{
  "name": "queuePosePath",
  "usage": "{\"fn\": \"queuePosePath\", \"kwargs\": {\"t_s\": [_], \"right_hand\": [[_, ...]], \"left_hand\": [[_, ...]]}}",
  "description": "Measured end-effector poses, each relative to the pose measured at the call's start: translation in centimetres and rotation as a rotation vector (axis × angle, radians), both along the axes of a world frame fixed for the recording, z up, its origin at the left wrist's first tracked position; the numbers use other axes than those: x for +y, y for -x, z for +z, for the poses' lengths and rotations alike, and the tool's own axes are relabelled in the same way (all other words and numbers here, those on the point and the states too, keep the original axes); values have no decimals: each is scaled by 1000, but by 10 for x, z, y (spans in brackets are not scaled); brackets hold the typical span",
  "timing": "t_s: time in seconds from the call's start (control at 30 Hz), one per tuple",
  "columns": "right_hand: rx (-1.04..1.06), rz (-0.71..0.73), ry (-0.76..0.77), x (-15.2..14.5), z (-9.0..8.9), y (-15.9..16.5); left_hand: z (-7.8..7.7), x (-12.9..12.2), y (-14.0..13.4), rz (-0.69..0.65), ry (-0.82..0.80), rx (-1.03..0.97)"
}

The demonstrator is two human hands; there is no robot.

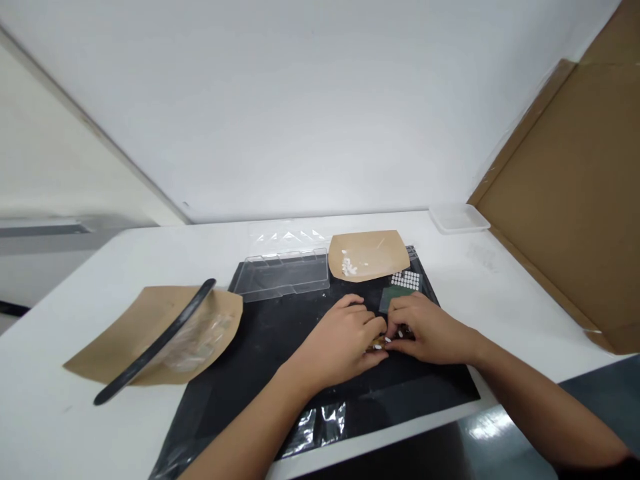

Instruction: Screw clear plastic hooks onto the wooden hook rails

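My left hand [347, 340] and my right hand [425, 328] meet over the right half of the black mat [280, 353]. Between their fingertips is a small amber-brown piece [376, 344] with whitish spots; the fingers hide most of it, so its kind is unclear. The fingers of both hands are bent and closed around it. Just beyond my right hand lie a dark green flat piece [393, 295] and a sheet of white round dots [406, 280]. Behind the hands, a brown paper tray [377, 257] holds small white pieces [349, 265].
A clear plastic tray [283, 277] rests on the mat's back left. Farther left, a long black strip [160, 340] lies across another brown paper tray [135, 317] with clear plastic bags. A translucent container [459, 219] stands at the back right, near a cardboard panel [570, 200].
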State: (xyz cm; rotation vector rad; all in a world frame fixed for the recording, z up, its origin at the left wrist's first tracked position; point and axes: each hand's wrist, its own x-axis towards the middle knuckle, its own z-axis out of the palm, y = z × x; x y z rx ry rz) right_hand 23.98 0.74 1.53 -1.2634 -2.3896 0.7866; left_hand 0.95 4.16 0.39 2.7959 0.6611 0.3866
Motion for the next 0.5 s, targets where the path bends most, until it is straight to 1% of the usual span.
{"fn": "queuePosePath", "kwargs": {"t_s": [0.2,0.33,0.5], "right_hand": [[-45,36,1,3,4,-8],[-72,34,-20,7,9,-18],[-45,83,-45,11,8,-22]], "left_hand": [[-1,1,0,1,-8,-12],[0,2,0,-1,4,-13],[-1,2,-1,2,11,-13]]}}
